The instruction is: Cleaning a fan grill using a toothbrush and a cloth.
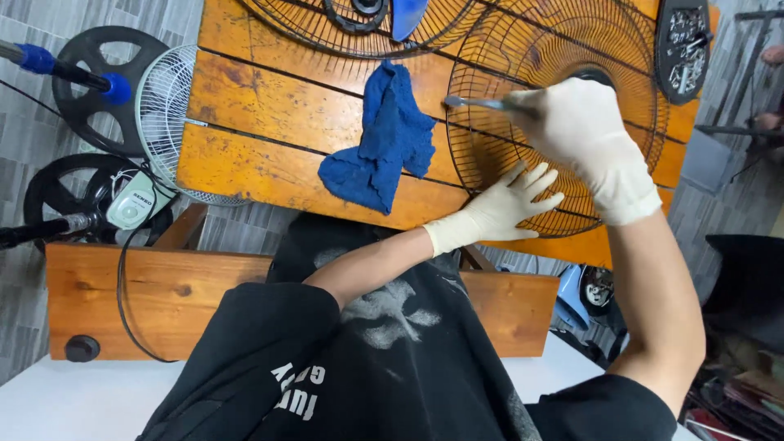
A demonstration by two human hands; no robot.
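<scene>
Gloved left hand [500, 211] lies flat, fingers spread, on round dark wire fan grille [490, 155] on orange wooden table [261, 131], gloved right hand [584, 135] closed around thin metal tool [482, 103] over grille, crumpled blue cloth [384, 143] just beside.

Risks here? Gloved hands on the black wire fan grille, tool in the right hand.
1. The right hand holds a thin metal tool pointing across the black wire fan grille; a slip might send it toward the left hand pressing the grille's rim.
2. The grille overhangs the near edge of the orange wooden table; it may tip or slide off.
3. The crumpled blue cloth lies close by and could snag on the wires.
</scene>
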